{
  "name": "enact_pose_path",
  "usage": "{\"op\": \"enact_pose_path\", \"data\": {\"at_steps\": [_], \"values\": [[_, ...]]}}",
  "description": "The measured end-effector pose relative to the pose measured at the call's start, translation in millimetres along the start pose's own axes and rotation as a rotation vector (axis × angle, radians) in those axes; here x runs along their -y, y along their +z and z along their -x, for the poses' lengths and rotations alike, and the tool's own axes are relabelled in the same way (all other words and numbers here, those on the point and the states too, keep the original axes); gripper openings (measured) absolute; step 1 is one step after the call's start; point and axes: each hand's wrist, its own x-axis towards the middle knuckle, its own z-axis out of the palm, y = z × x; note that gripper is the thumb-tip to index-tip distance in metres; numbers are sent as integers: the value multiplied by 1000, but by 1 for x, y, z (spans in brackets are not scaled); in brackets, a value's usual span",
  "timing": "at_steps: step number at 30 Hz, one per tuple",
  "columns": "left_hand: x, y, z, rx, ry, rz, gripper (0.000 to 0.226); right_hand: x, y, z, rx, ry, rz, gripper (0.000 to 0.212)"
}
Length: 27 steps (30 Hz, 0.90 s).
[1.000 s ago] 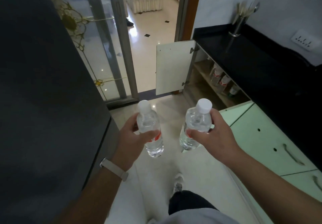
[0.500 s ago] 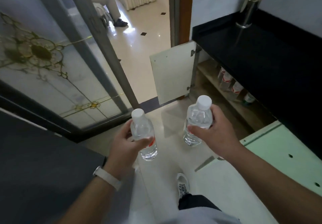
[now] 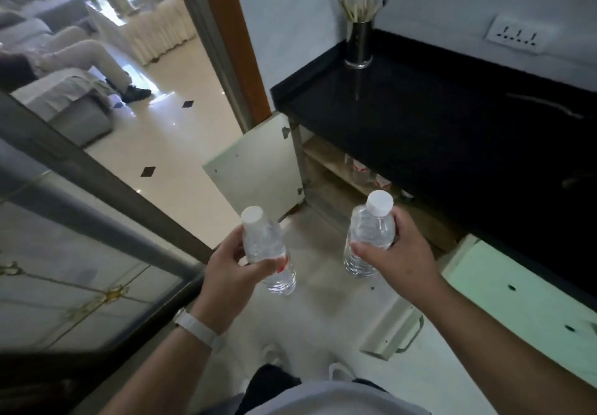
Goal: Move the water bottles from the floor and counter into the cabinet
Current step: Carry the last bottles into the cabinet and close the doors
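Left hand (image 3: 232, 272) clamped on left bottle (image 3: 268, 249); right hand (image 3: 397, 256) clamped on right bottle (image 3: 368, 233), both near-upright. Open cabinet (image 3: 326, 169) lies ahead-right, nearer the right hand; stored bottles (image 3: 360, 169) on its shelf, under the tabletop (image 3: 420, 117).

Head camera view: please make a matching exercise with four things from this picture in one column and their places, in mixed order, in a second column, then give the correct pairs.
Things:
1. left-hand bottle
2. right-hand bottle
3. utensil holder
4. stored bottles

Places:
A. on a shelf inside the open cabinet
B. standing on the black counter, near the wall corner
C. held in the left hand, the side with the wristband
D. held in the right hand, the side nearer the cabinet

Pairs: 1-C, 2-D, 3-B, 4-A
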Motion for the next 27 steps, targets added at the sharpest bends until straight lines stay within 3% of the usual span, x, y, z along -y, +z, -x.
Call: {"op": "enact_pose_path", "data": {"at_steps": [14,20,27], "values": [[14,-33,-210,502,52,-164,43,21,70,-75,-504,288,-51,54],[16,-43,-291,655,100,-198,46,52,106,-98,-629,352,-4,64],[7,-7,-327,841,105,-228,50,48,120,-101,-734,461,-15,62]]}}
